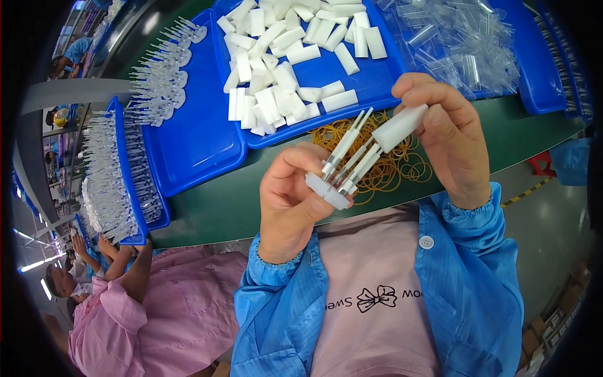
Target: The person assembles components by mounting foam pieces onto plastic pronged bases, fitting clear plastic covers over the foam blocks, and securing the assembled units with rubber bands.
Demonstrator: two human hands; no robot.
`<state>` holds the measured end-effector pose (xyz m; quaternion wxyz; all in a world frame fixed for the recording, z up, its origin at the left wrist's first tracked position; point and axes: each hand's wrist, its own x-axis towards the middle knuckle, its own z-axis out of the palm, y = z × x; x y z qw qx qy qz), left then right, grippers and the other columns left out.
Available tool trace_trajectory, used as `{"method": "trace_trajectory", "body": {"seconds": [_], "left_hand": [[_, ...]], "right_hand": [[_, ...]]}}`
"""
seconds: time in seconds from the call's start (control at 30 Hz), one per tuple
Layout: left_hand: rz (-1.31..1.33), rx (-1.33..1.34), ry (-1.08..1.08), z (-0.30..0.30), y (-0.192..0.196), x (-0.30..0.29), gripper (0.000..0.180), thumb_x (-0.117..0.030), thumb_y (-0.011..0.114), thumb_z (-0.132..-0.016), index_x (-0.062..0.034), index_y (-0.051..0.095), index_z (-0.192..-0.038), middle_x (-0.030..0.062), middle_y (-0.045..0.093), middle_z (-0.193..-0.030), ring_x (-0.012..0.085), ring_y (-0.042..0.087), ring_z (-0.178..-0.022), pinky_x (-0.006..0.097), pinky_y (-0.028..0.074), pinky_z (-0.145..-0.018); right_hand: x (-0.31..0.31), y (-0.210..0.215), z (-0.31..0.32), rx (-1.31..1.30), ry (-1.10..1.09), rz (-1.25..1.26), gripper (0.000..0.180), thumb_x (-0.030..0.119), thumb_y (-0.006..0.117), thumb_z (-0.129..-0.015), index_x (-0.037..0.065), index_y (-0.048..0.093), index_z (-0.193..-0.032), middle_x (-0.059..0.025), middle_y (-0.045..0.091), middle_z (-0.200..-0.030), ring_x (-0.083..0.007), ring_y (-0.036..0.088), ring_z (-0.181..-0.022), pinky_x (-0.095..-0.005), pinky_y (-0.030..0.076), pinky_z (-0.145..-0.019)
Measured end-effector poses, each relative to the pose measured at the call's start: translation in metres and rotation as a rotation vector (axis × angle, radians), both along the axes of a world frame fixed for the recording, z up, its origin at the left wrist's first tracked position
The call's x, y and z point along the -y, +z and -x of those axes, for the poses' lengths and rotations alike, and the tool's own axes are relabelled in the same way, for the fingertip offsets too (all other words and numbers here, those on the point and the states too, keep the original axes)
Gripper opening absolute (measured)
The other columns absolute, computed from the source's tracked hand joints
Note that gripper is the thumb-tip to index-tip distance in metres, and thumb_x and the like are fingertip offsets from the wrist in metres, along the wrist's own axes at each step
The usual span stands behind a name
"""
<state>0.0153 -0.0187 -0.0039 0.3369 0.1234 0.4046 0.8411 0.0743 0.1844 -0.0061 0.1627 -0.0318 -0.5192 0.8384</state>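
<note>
matt white plastic caps (pixel 286 75), glossy blue trays (pixel 195 138) (plastic), rubber bands (pixel 389 166)

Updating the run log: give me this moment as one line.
left hand: holds bundle of white sticks | right hand: fits white cap on one stick | behind: rubber bands, blue tray of caps

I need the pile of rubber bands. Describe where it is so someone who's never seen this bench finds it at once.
Start at the big blue tray of white plastic caps at top centre. Just below its near edge, on the green table, lies the pile of rubber bands, partly behind the left hand and right hand. It is the only yellow-tan loose tangle of thin loops; everything nearby is white or clear.
</note>
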Motion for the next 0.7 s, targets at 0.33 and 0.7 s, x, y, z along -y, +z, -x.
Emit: {"method": "trace_trajectory", "body": {"seconds": [0.33, 0.7], "left_hand": [[-0.008, -0.023, -0.074, 0.002, -0.009, -0.012, 0.030, -0.006, 0.072, -0.076, -0.0029, 0.051, -0.098, 0.0050, 0.053, -0.094, 0.0127, 0.058, -0.087, 0.024, 0.049, -0.074], [-0.005, 0.080, -0.053, 0.006, -0.008, -0.010, 0.030, -0.006, 0.070, -0.078, -0.0026, 0.050, -0.100, 0.0056, 0.054, -0.097, 0.0127, 0.059, -0.084, 0.023, 0.050, -0.070]], "right_hand": [[0.004, -0.004, 0.001, 0.013, 0.147, -0.015, 0.012, 0.010, 0.061, -0.086, 0.001, 0.060, -0.094, -0.0046, 0.060, -0.092, -0.0101, 0.056, -0.087, -0.0226, 0.044, -0.079], [0.013, -0.003, 0.009, -0.040, 0.118, -0.156, 0.012, 0.006, 0.062, -0.083, 0.000, 0.061, -0.094, -0.0069, 0.059, -0.094, -0.0144, 0.054, -0.088, -0.0264, 0.042, -0.080]]}}
